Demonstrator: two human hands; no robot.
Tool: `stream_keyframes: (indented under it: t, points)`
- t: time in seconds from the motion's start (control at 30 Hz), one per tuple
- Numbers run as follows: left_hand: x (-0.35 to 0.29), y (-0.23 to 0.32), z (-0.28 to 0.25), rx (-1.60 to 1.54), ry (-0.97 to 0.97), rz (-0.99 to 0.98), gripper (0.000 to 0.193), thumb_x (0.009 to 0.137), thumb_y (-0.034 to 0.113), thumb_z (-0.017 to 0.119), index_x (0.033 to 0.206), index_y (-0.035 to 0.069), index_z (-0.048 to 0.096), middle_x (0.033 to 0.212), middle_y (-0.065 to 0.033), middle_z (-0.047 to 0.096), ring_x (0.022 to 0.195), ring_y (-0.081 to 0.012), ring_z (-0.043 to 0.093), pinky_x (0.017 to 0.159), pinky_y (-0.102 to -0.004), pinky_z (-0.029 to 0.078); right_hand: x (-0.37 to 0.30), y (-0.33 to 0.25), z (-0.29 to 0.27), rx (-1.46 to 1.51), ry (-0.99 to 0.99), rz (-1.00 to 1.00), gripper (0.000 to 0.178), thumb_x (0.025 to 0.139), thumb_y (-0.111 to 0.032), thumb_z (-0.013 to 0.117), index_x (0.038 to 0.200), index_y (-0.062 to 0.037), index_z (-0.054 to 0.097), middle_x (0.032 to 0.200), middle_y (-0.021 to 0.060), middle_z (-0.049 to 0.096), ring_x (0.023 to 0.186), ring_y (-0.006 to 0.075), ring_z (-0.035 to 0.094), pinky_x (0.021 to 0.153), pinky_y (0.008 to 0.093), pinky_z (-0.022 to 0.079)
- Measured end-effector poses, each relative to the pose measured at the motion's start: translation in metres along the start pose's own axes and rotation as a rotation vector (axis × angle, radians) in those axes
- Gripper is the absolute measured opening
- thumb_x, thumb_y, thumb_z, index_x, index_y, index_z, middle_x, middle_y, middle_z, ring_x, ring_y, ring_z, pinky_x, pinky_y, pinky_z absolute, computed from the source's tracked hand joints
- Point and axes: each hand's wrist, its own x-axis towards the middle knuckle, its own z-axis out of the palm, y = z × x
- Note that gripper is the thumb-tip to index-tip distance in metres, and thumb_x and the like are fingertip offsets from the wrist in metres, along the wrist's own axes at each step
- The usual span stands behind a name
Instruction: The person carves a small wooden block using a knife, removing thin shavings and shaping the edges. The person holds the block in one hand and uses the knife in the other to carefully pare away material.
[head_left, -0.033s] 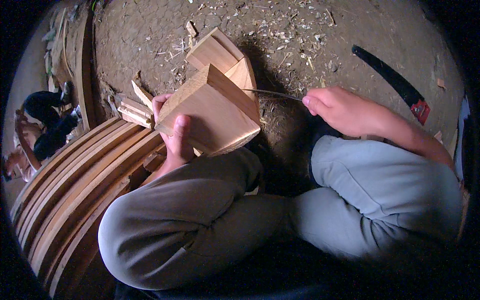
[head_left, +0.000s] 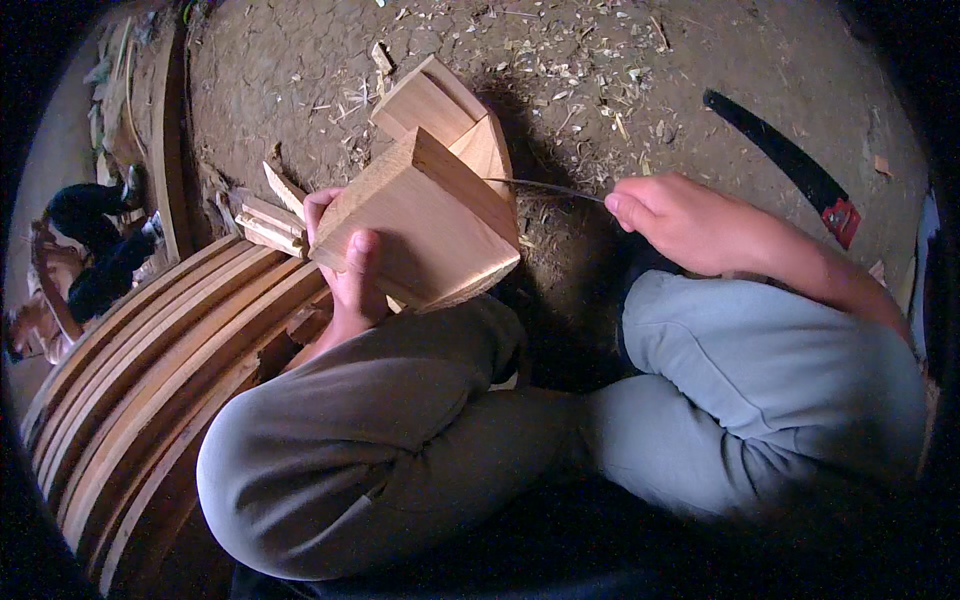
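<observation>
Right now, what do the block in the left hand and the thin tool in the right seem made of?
Block: wood, apparently unvarnished; pale brown faces show grain, without gloss.
Thin tool: probably metal, being dark and slender; too small to judge its finish.

I can't see the whole left hand [head_left: 352, 290] behind the wooden block [head_left: 425, 230]. The right hand [head_left: 680, 222] hides one end of the thin tool [head_left: 548, 186].

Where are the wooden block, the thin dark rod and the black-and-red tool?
Wooden block [head_left: 427, 225]: head view, on its broad face toward the camera.
Thin dark rod [head_left: 555, 187]: head view, partway along its exposed length.
Black-and-red tool [head_left: 783, 146]: head view, on its black part.
</observation>
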Motion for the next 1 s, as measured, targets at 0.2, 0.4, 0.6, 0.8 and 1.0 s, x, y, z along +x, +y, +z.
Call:
stream_keyframes:
  t: [0.2, 0.4, 0.6, 0.8, 1.0]
  points:
    - [-0.002, 0.004, 0.003, -0.012, 0.021, -0.037, 0.064, 0.075, 0.047, 0.066, 0.111, 0.000, 0.041, 0.099, -0.0083, 0.046, 0.093, -0.0164, 0.044, 0.083, -0.0313, 0.036, -0.007, -0.021, -0.001, -0.168, 0.041, 0.087, 0.037, 0.099, -0.029, 0.037, 0.087, 0.0037, 0.052, 0.082, 0.0279, 0.057, 0.082, 0.0480, 0.053, 0.071, 0.0498, 0.042]
    - [-0.001, 0.000, 0.003, -0.003, 0.023, -0.007, 0.061, 0.076, 0.046, 0.064, 0.111, 0.001, 0.042, 0.097, -0.0080, 0.046, 0.092, -0.0160, 0.044, 0.083, -0.0307, 0.036, -0.006, -0.029, 0.007, -0.243, 0.081, 0.102, 0.033, 0.098, -0.026, 0.039, 0.088, 0.0040, 0.050, 0.078, 0.0297, 0.057, 0.078, 0.0494, 0.055, 0.068, 0.0535, 0.042]
    - [-0.001, -0.002, 0.006, -0.029, 0.059, -0.032, 0.060, 0.077, 0.046, 0.063, 0.111, 0.000, 0.042, 0.097, -0.0081, 0.046, 0.091, -0.0158, 0.044, 0.083, -0.0303, 0.036, -0.001, -0.032, 0.014, -0.294, 0.133, 0.025, 0.029, 0.097, -0.021, 0.040, 0.090, 0.0045, 0.051, 0.076, 0.0299, 0.059, 0.076, 0.0480, 0.058, 0.067, 0.0540, 0.046]
    - [-0.001, -0.003, 0.005, -0.056, 0.060, -0.055, 0.059, 0.077, 0.048, 0.063, 0.107, 0.000, 0.045, 0.097, -0.0085, 0.045, 0.092, -0.0166, 0.044, 0.084, -0.0321, 0.035, 0.014, -0.032, 0.018, -0.302, 0.124, 0.075, 0.029, 0.097, -0.021, 0.041, 0.093, 0.0065, 0.050, 0.079, 0.0285, 0.061, 0.080, 0.0466, 0.060, 0.069, 0.0539, 0.047]
    - [0.000, -0.006, 0.007, 0.031, 0.007, -0.006, 0.061, 0.077, 0.051, 0.062, 0.104, -0.001, 0.045, 0.098, -0.0079, 0.042, 0.094, -0.0170, 0.042, 0.085, -0.0331, 0.035, 0.037, -0.020, 0.025, -0.234, 0.145, 0.102, 0.033, 0.098, -0.024, 0.039, 0.096, 0.0061, 0.051, 0.083, 0.0281, 0.062, 0.084, 0.0447, 0.061, 0.072, 0.0513, 0.048]
